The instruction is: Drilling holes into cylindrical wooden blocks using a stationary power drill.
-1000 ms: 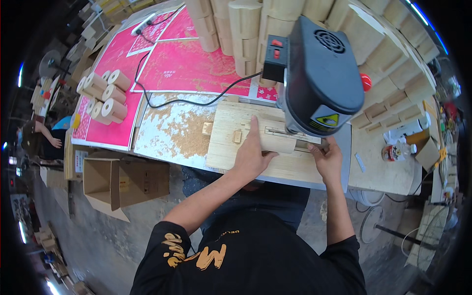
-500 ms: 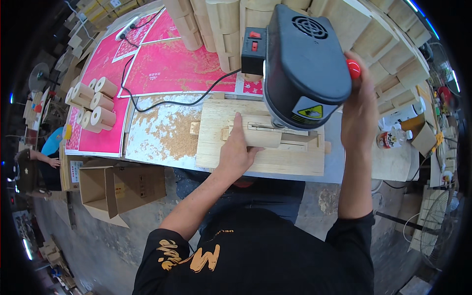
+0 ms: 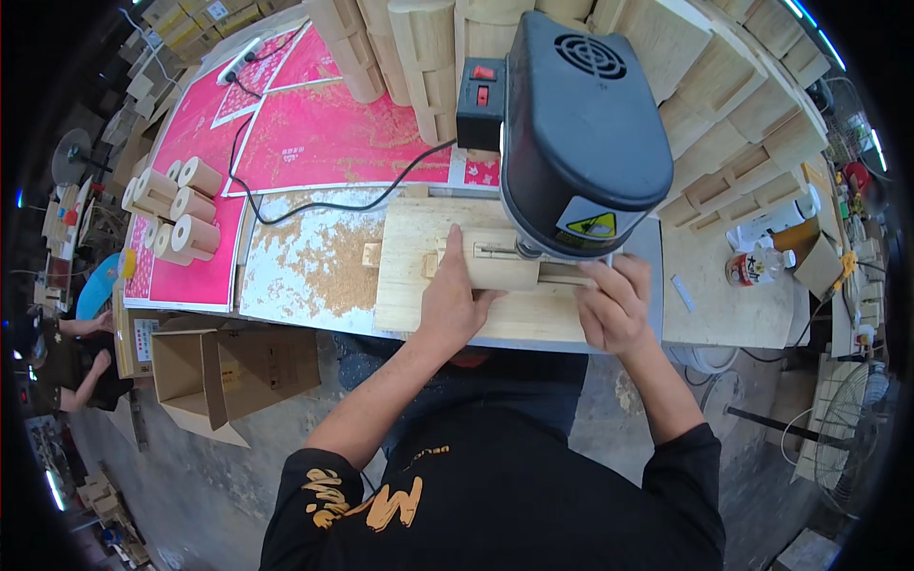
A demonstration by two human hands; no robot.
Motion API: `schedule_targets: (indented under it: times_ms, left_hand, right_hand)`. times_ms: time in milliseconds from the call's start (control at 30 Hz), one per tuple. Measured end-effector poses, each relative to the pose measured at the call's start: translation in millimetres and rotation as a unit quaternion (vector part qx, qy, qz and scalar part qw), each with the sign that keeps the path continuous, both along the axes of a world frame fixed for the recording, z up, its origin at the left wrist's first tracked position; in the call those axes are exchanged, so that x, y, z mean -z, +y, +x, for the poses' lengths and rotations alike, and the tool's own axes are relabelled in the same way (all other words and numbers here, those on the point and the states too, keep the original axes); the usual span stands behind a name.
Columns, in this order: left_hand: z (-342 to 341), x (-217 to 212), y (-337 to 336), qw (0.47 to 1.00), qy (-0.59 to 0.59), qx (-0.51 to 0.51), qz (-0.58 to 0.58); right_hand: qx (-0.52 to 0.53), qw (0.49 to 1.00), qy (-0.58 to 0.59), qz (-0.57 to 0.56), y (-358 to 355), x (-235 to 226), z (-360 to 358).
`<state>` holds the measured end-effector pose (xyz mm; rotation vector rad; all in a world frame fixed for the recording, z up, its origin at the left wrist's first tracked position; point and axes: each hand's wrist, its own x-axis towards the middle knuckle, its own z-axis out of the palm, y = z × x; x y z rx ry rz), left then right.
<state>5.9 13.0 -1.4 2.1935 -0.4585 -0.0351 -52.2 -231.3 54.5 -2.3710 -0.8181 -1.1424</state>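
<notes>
Sawdust-strewn workbench (image 3: 305,266), concrete floor (image 3: 190,457); left hand (image 3: 452,300) flat on wooden block (image 3: 500,271), right hand (image 3: 614,305) gripping it.

The black drill press head (image 3: 586,133) hides its bit and the middle of the wooden block (image 3: 495,269) beneath it. Stacked wooden pieces (image 3: 419,48) are cut off at the top edge. The can (image 3: 752,269) is too small to identify.

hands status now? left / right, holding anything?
Left hand: flat, palm down on the wooden block under the drill press, pressing it, no closed grip.
Right hand: fingers curled at the block's right end.
</notes>
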Motion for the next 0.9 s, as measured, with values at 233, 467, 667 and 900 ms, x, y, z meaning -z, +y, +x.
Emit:
schedule_targets:
  times_ms: [233, 467, 667, 900]
  left_hand:
    - [-5, 11, -29, 1.0, -0.015, 0.019, -0.019]
    - [-6, 8, -35, 0.999, 0.004, 0.026, -0.03]
    - [-3, 8, -32, 0.998, -0.053, 0.038, -0.026]
    - [36, -28, -13, 0.991, 0.068, 0.089, 0.066]
  right_hand:
    - [0.081, 0.914, 0.166, 0.36, 31, -130, 52]
    - [-0.064, 0.985, 0.005, 0.16, 13, -13, 0]
    - [0.014, 0.999, -0.034, -0.003, 1, 9, 14]
    - [0.007, 0.917, 0.191, 0.349, 14, -119, 46]
